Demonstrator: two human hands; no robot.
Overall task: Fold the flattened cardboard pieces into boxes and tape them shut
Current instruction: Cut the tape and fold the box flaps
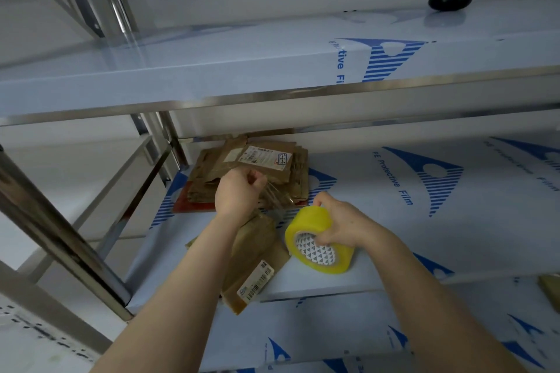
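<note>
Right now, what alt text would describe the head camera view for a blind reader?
The left hand pinches clear tape pulled from a yellow tape roll gripped by the right hand, above a cardboard piece on a shelf. A stack of flattened cardboard sits behind.

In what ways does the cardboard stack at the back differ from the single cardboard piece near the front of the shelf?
The stack is many pieces piled on a red sheet; the front piece lies alone on the shelf. The stack sits by the back corner; the front piece juts over the front edge, partly under the left forearm. Both are brown and carry a white label.
</note>
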